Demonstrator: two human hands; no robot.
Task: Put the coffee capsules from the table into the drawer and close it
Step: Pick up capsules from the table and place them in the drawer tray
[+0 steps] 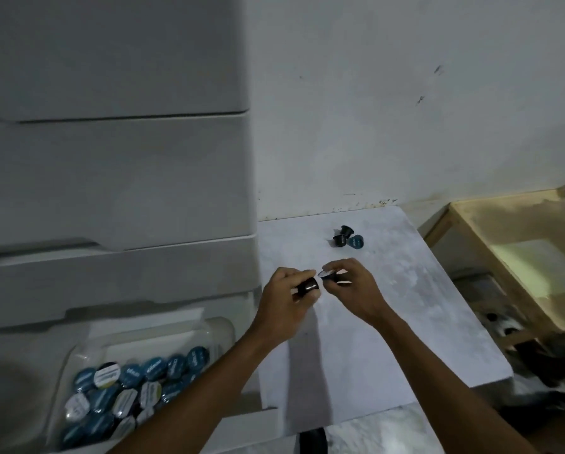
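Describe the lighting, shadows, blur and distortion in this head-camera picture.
Head view: dim, flat, bluish light; soft shadows fall under the left hand and right hand on the table; the capsules by the wall are soft, lid print in the drawer unreadable; wide-angle bending curves the cabinet edges; faint glare on the drawer's clear wall.

Both bare forearms reach from the near edge toward the far side, converging. Left hand [286, 298]: fingers curled, thumb and fingertips pinching a dark capsule [308, 286] lying sideways. Right hand [351, 285]: fingers bent, pinching a second capsule [327, 274] at its rim. The two hands sit just beside each other, nearly touching.
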